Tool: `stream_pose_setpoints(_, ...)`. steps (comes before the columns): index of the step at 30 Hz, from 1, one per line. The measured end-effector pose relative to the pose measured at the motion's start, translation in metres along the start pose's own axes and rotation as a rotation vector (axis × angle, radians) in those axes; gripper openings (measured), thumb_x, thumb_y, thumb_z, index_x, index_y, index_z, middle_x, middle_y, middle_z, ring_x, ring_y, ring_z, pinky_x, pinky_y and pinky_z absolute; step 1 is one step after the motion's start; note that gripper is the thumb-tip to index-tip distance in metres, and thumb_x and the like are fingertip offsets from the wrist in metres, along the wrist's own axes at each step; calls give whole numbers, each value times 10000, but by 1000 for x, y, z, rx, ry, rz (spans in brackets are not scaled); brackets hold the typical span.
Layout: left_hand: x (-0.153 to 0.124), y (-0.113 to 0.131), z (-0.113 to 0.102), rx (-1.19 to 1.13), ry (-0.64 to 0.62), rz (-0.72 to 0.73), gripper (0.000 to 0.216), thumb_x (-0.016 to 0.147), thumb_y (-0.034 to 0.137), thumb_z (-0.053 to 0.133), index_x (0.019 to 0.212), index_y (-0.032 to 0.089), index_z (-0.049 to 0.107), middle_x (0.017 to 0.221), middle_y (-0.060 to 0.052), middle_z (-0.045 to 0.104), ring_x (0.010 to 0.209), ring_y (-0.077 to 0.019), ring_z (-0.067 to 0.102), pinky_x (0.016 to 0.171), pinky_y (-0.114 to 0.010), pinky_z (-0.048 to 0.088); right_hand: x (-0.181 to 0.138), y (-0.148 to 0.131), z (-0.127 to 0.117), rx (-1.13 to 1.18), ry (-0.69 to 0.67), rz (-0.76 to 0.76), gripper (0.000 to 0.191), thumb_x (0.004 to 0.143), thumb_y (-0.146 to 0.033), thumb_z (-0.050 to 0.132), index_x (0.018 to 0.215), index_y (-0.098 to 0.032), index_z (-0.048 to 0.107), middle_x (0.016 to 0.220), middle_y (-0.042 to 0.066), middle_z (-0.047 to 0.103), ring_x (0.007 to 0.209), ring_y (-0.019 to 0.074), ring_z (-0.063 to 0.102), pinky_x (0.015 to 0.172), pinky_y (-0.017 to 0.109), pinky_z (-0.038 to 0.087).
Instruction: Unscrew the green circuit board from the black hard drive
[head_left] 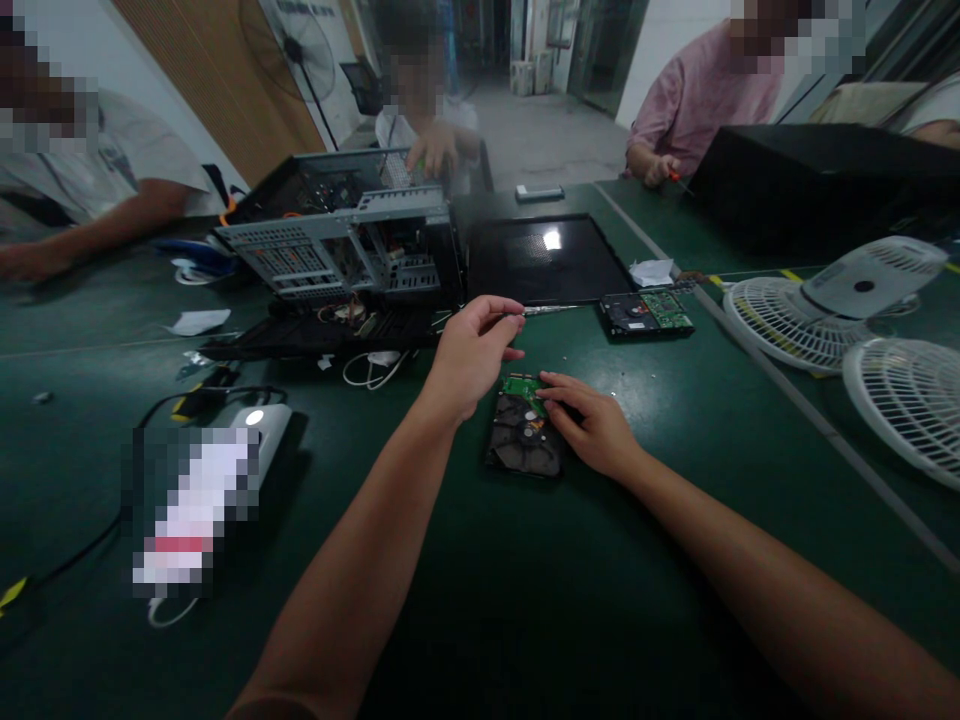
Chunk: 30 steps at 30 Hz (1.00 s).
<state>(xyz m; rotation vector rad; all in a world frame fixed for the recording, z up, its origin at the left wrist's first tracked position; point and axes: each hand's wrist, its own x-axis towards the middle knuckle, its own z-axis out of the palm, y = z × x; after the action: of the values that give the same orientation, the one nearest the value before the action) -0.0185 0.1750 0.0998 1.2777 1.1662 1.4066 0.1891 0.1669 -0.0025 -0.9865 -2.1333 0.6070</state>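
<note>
A hard drive [523, 435] lies circuit side up on the green table, its small green board [523, 387] at the far end. My right hand [592, 425] rests on the drive's right edge, fingers laid over the board's corner. My left hand [472, 355] hovers just beyond the drive, fingers curled with the thumb and forefinger pinched. What sits in that pinch is too small to make out. A screwdriver [551, 309] lies on the table just past the left hand.
An opened computer case [345, 240] and its black side panel [544, 258] sit beyond. A second hard drive [646, 313] lies to the right. Two white fans [840, 310] occupy the right side. Cables and a white device [259, 420] lie left. Other people sit around the table.
</note>
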Motion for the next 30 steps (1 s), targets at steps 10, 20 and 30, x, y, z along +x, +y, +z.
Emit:
stream_pose_setpoints(10, 0, -3, -3, 80, -58, 52, 134, 857, 288, 734, 935, 184, 765, 901, -50, 710, 764, -132, 622, 605, -212, 545, 0, 0, 0, -2, 1, -2, 268, 987, -258, 557, 1199, -272, 719, 1412, 52, 642, 1338, 243, 584, 1165, 520, 456)
stream_pose_setpoints(20, 0, -3, 2, -94, -30, -26, 107, 882, 169, 669, 989, 180, 664, 960, -49, 685, 916, -169, 665, 781, -321, 636, -1, 3, 2, -4, 2, -4, 265, 986, -250, 564, 1199, -268, 720, 1407, 57, 645, 1342, 240, 579, 1164, 522, 458)
stream_pose_setpoints(30, 1, 4, 4, -115, -2, -97, 143, 894, 139, 586, 916, 161, 725, 961, -66, 673, 915, -166, 648, 806, -327, 630, -1, 2, 2, 0, 10, 1, 273, 978, -251, 569, 1202, -281, 724, 1401, 44, 651, 1332, 252, 589, 1161, 530, 458)
